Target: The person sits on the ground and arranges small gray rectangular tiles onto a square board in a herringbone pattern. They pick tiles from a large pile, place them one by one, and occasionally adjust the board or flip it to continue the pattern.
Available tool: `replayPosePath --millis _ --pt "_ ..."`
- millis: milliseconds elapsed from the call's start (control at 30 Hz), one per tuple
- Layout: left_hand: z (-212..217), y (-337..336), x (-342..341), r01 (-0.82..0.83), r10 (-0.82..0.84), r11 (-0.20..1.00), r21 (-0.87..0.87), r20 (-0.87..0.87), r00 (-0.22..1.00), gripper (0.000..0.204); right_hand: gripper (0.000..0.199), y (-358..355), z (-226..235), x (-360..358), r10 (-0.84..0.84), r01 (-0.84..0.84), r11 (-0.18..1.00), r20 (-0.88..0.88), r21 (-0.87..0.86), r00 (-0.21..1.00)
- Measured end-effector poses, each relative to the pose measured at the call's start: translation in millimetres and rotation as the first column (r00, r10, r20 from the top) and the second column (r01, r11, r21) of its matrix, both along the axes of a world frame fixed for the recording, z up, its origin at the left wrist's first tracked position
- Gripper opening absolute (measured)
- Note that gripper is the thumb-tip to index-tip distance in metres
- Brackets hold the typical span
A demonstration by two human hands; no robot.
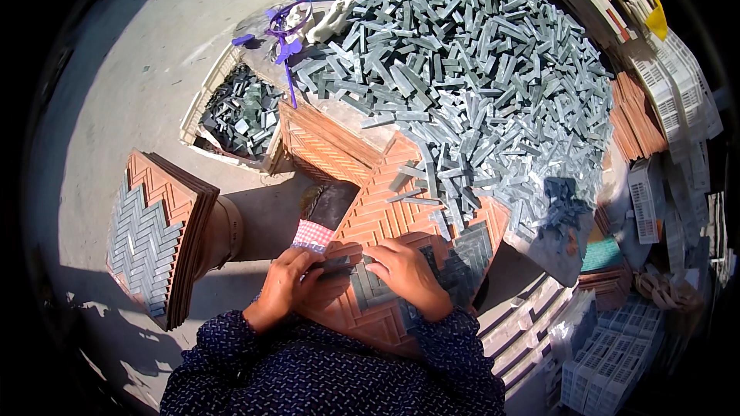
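head view: left hand (287, 285) and right hand (408, 271) arch palms-down, apart, over an orange tray (370, 325); grip unclear.

Upper-body garment (331, 377) of the person, dark navy ground, small pale dash-like marks repeated throughout, long sleeves (225, 345) in matching print, loose cut, soft folds toward the ends, bare hands (287, 286)

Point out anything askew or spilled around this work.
Several loose grey strips lie askew across the far part of the orange board, beside the big pile. They look spilled over: other strips follow the board's herringbone pattern.
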State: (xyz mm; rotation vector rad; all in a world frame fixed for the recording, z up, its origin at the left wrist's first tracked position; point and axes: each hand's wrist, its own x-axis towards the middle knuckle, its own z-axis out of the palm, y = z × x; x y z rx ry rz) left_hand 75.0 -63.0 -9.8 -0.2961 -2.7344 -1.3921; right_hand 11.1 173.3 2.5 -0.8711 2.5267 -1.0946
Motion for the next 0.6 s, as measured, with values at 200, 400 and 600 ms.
replayPosePath --millis 200,400,600 --pt "-4 3 5 -0.028 0.028 0.999 0.029 -0.017 0.999 0.028 0.027 -5 19 6 -0.089 0.092 0.993 0.039 -0.078 0.995" --pt "-6 11 1 0.020 -0.022 0.999 -0.034 -0.057 0.998 0.025 0.022 2 40 13 -0.199 0.181 0.937 -0.031 -0.298 0.979" --pt "1 13 2 0.049 -0.051 0.997 -0.063 -0.030 0.998 0.023 0.009 42 189 48 -0.113 -0.326 0.607 -0.486 -0.724 0.867"
